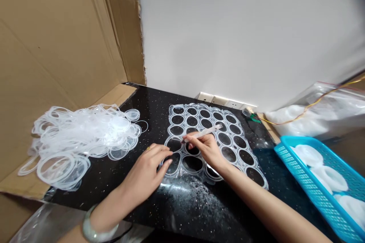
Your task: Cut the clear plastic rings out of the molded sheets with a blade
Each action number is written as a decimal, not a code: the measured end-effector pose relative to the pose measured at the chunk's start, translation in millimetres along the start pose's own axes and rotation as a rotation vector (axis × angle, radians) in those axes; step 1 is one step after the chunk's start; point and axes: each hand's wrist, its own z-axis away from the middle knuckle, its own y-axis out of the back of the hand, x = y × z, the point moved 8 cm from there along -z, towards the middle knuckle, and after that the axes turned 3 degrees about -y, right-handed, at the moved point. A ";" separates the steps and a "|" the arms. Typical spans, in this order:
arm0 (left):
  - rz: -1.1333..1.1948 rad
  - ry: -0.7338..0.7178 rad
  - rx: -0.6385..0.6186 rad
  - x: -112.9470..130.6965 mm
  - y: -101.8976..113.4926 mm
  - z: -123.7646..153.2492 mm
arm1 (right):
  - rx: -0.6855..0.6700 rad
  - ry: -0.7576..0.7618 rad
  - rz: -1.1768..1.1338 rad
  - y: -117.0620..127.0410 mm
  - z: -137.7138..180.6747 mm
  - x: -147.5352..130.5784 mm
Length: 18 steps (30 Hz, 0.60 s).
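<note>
A clear plastic sheet (181,164) with rows of round, white-rimmed openings lies flat on the black speckled worktop. My right hand (207,148) grips a slim white pen-shaped tool (207,130). The tool's working end points left and down, at a ring near the sheet's left side; its exact tip is hard to make out. My left hand (151,163) rests at the sheet's front left edge, fingers stretched out and thumb apart from them. A ring and a pale bangle (97,228) are on that hand and wrist.
Left of the sheet is a heap of loose translucent rings and discs (91,133). A blue plastic basket (306,193) with white, rounded pieces stands at the right. Cardboard (62,34) walls the left side; a power strip (225,101) and wires (308,108) lie along the back.
</note>
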 end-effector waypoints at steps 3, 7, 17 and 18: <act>-0.075 -0.005 0.010 -8.5 9.1 -30.4 | -0.045 -0.001 -0.045 -6.5 2.8 -0.1; -0.142 0.000 -0.016 -25.5 4.2 -63.2 | -0.078 -0.011 -0.069 -11.5 6.7 2.5; 0.062 -0.174 0.057 -39.4 -2.8 -69.6 | -0.341 -0.339 -0.244 -32.0 -3.4 21.9; 0.067 -0.187 0.069 -38.8 -2.1 -68.6 | -0.369 -0.359 -0.258 -36.2 -6.5 22.2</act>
